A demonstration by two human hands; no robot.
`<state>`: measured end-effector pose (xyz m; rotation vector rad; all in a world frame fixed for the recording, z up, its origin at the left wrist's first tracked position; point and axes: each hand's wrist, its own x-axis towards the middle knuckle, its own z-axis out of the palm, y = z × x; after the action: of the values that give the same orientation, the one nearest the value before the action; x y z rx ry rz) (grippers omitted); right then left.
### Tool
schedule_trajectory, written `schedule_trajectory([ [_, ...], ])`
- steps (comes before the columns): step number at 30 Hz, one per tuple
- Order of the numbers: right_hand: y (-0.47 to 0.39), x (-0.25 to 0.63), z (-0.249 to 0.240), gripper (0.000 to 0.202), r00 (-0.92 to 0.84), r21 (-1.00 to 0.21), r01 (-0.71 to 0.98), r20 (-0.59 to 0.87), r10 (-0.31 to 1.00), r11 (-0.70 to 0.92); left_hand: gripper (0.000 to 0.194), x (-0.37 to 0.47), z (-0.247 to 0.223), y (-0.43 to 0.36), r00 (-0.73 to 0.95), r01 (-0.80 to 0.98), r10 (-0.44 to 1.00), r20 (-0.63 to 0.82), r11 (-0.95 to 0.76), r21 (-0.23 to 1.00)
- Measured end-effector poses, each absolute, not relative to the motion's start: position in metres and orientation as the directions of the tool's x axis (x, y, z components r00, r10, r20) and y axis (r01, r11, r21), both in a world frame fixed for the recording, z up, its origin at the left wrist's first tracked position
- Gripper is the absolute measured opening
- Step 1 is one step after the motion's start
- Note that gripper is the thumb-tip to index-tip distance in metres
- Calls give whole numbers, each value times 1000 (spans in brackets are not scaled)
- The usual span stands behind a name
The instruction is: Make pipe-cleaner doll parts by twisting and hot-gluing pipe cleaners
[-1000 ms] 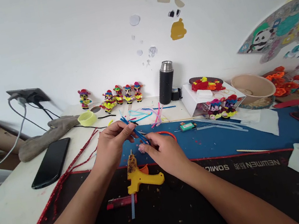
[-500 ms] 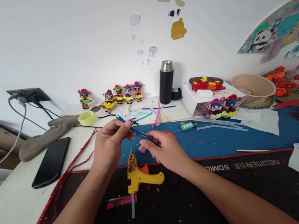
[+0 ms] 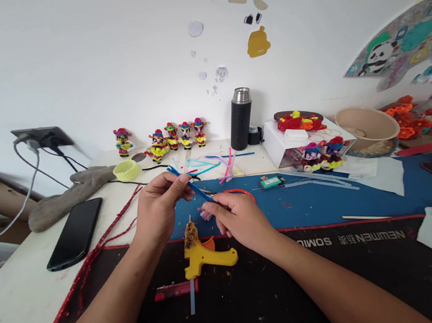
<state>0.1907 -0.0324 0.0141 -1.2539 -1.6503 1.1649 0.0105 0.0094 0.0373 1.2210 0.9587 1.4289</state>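
A small bundle of blue pipe cleaners (image 3: pixel 199 191) runs slantwise between my two hands, above the blue mat. My left hand (image 3: pixel 162 201) pinches it near its upper left end, where several tips stick out past the fingers. Thumb and fingers of my right hand (image 3: pixel 236 214) are closed on its lower right end, which they partly hide. Just below the hands, a yellow hot glue gun (image 3: pixel 205 255) lies on the black mat with a glue stick (image 3: pixel 191 298) out of its back. Behind my right hand shows part of red-handled scissors (image 3: pixel 246 192).
Several fuzzy dolls (image 3: pixel 172 137) stand along the wall, beside a black thermos (image 3: pixel 241 119). Red pipe cleaners (image 3: pixel 107 231) lie near a phone (image 3: pixel 75 234) at left. Clear glue sticks (image 3: pixel 320 181), a white box (image 3: pixel 280 144) and a beige bowl (image 3: pixel 365 121) are at right.
The blue strands between my hands now lie closer together and straighter, where they bowed apart before. My right hand has shifted very slightly; the left stays in place.
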Motion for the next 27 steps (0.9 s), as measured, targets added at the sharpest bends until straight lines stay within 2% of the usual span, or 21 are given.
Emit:
schedule_trajectory([
  [10, -35, 190, 16, 35, -278, -963, 258, 7, 960, 82, 23, 11, 38, 9, -24, -229, 979, 202, -202, 952],
  [17, -34, 189, 20, 37, -321, -983, 179, -19, 947, 41, 33, 13, 37, 13, 14, -401, 999, 46, -36, 915],
  [27, -32, 188, 9, 40, -388, -997, 76, -47, 920, -19, 32, 4, 35, 23, -2, -530, 1000, 10, -10, 848],
])
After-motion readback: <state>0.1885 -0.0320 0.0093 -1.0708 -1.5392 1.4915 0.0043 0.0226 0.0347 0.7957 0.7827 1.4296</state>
